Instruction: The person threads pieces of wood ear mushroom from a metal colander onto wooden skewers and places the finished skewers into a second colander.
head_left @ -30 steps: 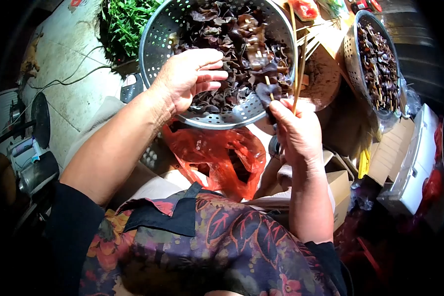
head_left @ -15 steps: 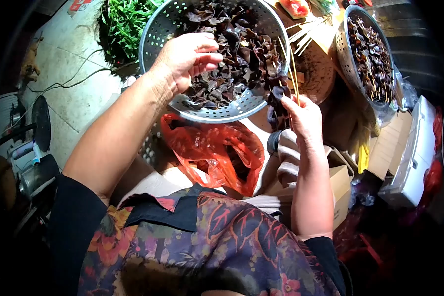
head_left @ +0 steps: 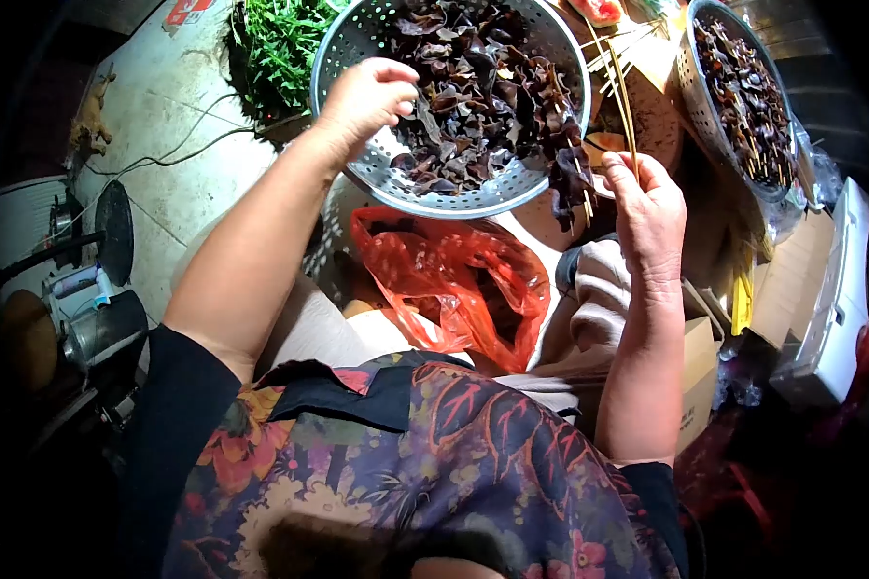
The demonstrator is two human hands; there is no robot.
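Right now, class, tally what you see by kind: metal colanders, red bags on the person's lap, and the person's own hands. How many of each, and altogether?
Metal colanders: 2
Red bags: 1
Hands: 2, the left hand and the right hand gripping skewers
Total: 5

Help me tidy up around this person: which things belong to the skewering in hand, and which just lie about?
In use: left hand at the mushrooms in the near colander; right hand holding skewers; far colander of filled skewers.
Lying about: red bag, green leaves, cardboard box, cable.
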